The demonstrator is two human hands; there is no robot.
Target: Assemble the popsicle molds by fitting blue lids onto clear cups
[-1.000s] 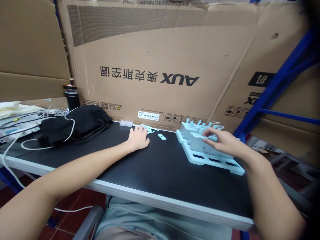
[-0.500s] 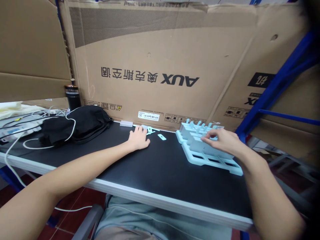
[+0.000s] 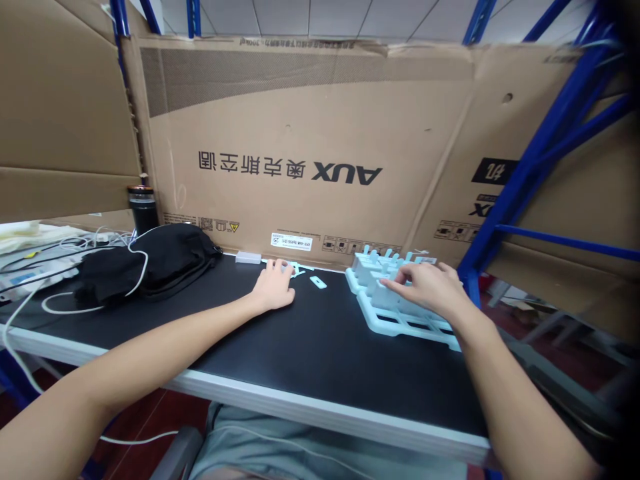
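My left hand point(image 3: 273, 287) lies palm down toward the back of the black table, thumb apart and fingers stretched out. Its fingertips are at a small cluster of light-blue plastic pieces point(image 3: 297, 269), partly hidden by the hand. A flat light-blue piece with a slot point(image 3: 318, 282) lies alone just right of them. On the right, my right hand point(image 3: 433, 288) is over a light-blue plastic rack point(image 3: 387, 325) holding several pale blocks point(image 3: 365, 265) with upright tabs. Its thumb and forefinger come together above a front block; anything between them is too small to make out.
A white box point(image 3: 248, 258) sits at the table's back edge, before a tall cardboard panel point(image 3: 280, 200). At left are a black bag point(image 3: 170, 260), a dark bottle point(image 3: 143, 210) and tangled cables point(image 3: 95, 240). A blue metal frame point(image 3: 520, 180) rises at right.
The whole view has shifted a little. My right hand has moved slightly left and lower over the rack, its thumb reaching farther forward. My left hand stays by the small pieces.
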